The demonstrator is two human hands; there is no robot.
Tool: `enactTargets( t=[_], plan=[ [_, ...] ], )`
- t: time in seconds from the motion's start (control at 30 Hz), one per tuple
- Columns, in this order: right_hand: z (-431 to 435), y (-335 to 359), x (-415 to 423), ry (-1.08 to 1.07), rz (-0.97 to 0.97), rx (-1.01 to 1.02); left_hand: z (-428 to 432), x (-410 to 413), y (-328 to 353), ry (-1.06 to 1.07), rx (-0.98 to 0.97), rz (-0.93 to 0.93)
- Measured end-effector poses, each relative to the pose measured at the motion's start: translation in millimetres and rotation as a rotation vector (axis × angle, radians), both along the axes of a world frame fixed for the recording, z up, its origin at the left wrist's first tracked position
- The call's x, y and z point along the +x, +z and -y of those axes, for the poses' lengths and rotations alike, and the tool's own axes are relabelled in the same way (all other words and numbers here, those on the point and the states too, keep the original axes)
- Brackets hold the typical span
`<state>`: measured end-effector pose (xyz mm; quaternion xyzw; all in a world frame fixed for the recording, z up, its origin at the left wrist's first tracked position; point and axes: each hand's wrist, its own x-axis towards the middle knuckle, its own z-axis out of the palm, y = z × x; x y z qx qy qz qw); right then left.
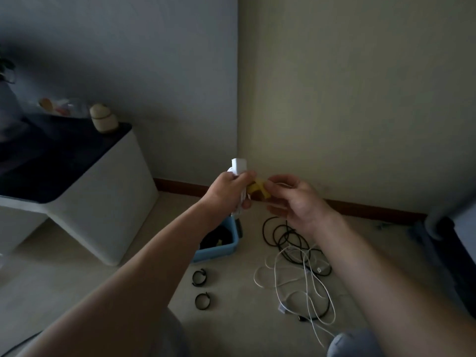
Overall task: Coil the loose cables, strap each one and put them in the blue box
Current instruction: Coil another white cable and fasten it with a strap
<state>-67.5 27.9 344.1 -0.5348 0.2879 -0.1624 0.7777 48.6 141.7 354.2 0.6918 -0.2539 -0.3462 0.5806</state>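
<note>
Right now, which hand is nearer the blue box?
Left. The left hand, gripping the coiled white cable, hangs just above the far rim of the blue box; the right hand, pinching the yellow strap, is off to its right, over the black cable.

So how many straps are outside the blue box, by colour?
Black straps, on the floor: 2
Yellow strap, pinched by the right hand, at the left hand's white cable coil: 1
Total: 3

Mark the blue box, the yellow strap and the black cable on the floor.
blue box (pixel 217 251): head view, front wall.
yellow strap (pixel 253 188): head view, middle of the band.
black cable (pixel 263 229): head view, left arc of its loop.
</note>
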Motion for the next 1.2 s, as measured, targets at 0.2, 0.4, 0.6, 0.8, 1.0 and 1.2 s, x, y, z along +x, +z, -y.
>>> enactTargets(
  t=[0.2, 0.4, 0.6, 0.8, 1.0, 1.2],
  plan=[
    [23, 4, 4, 0.031, 0.033, 0.040, 15, 11, 5, -0.027, -0.061, -0.113],
    [38, 6, 7, 0.039, 0.115, 0.130, 26, 11, 1, -0.055, 0.014, 0.016],
    [46, 9, -5, 0.218, 0.137, 0.122, 27, 10, 0, -0.116, 0.008, 0.011],
    [45, 13, -10, 0.257, 0.306, 0.221, 21, 12, -2, -0.197, 0.006, -0.074],
    [41, 11, -7, 0.222, 0.334, 0.169, 18, 7, 0, -0.190, -0.044, -0.277],
    [46, 8, -3, 0.003, 0.116, -0.312, 21, 10, -3, -0.033, -0.161, -0.472]
  ],
)
